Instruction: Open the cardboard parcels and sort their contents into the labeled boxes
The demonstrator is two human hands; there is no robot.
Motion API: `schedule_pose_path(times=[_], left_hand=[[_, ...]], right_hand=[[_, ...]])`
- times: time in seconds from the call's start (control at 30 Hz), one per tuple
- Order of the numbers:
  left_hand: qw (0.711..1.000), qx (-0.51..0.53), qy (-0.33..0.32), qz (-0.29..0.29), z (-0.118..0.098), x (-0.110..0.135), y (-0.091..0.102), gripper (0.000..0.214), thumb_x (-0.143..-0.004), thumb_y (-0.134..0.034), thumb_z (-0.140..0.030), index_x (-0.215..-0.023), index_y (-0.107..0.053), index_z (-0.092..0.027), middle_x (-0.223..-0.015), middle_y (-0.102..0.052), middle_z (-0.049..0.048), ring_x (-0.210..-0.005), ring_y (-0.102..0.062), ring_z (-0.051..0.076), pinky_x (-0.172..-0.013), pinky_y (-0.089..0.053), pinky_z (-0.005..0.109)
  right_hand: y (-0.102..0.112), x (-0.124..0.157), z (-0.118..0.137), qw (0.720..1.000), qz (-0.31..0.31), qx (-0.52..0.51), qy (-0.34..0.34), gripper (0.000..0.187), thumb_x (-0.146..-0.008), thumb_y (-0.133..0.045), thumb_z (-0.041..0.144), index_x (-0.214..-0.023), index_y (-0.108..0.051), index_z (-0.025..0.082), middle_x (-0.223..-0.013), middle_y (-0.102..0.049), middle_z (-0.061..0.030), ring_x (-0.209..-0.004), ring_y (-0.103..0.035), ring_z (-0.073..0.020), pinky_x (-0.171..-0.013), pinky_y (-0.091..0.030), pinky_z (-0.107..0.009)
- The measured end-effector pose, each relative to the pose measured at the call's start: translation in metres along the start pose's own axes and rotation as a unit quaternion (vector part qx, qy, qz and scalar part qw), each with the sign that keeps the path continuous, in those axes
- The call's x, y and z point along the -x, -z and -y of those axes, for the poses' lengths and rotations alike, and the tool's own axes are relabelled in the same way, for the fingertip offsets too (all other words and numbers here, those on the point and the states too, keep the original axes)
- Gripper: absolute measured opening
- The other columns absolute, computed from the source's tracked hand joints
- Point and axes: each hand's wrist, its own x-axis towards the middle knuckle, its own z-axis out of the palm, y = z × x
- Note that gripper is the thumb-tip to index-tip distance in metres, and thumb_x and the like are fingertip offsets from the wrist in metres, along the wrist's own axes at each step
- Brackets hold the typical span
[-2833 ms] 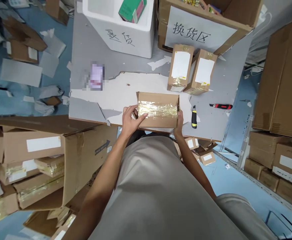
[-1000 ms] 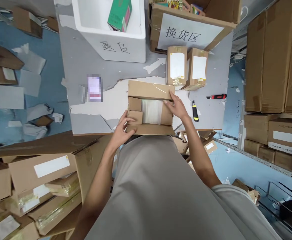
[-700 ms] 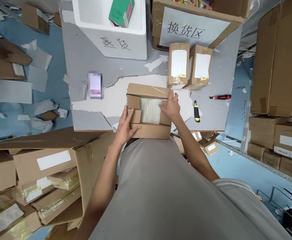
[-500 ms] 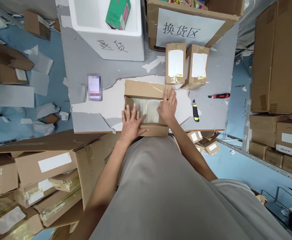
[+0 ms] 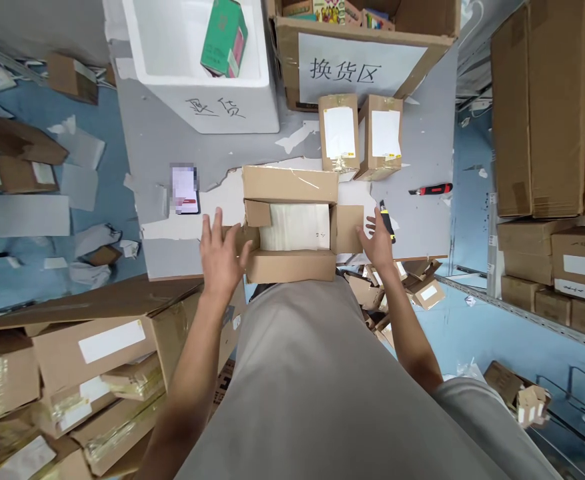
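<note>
An opened cardboard box (image 5: 292, 185) lies at the near edge of the grey table (image 5: 157, 147), all its flaps folded outward. Inside shows a white plastic-wrapped packet (image 5: 299, 227). My left hand (image 5: 221, 253) is at the box's left side, fingers spread, pushing against the left flap. My right hand (image 5: 378, 239) is at the right side, fingers apart, by the right flap. Neither hand holds anything.
A yellow-black utility knife (image 5: 386, 220) lies just past my right hand, a red one (image 5: 429, 190) farther right. Two sealed small boxes (image 5: 359, 137), a white foam bin (image 5: 197, 67), a labelled carton (image 5: 357, 60) and a phone (image 5: 185, 190) stand behind. Cartons (image 5: 87, 360) crowd the left.
The taped box has been opened. Since half a second ago both hands left the inner flaps and moved outward to the sides, and the side flaps now lie spread.
</note>
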Motion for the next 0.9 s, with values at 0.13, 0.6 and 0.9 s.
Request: schedule_pose_path(times=[0.13,0.6,0.9], left_hand=[[0.999,-0.013,0.038,-0.037,0.021,-0.005,0.005,0.039,-0.107,-0.074,-0.050,-0.138,-0.077,-0.027,-0.196,-0.024,0.0129,-0.183,0.006,0.049,-0.141,0.004,0.086],[0.998,0.047,-0.018,0.043,0.000,-0.058,-0.047,0.062,-0.105,-0.071,-0.040,-0.166,-0.064,-0.031,-0.193,-0.032,0.0121,-0.184,-0.012,0.041,-0.147,-0.010,0.074],[0.997,0.048,-0.061,-0.008,0.018,-0.043,-0.045,0.058,-0.120,-0.046,-0.053,-0.163,-0.064,-0.018,-0.173,-0.058,0.0242,-0.167,-0.053,0.036,-0.141,-0.041,0.059]], right_hand=[[-0.022,0.007,0.000,0.997,-0.042,0.048,0.041,0.069,-0.112,-0.056,0.056,-0.174,-0.055,0.025,-0.172,-0.056,-0.0206,-0.164,-0.047,-0.0409,-0.138,-0.039,-0.072],[-0.089,-0.020,0.102,0.979,0.090,0.184,-0.007,0.056,-0.111,-0.057,0.020,-0.165,-0.054,0.003,-0.149,-0.074,-0.0329,-0.143,-0.067,-0.0454,-0.125,-0.052,-0.060],[-0.098,-0.023,0.135,0.949,0.135,0.244,-0.147,0.065,-0.116,-0.055,0.015,-0.175,-0.031,0.000,-0.129,-0.083,-0.0299,-0.129,-0.081,-0.0360,-0.111,-0.059,-0.044]])
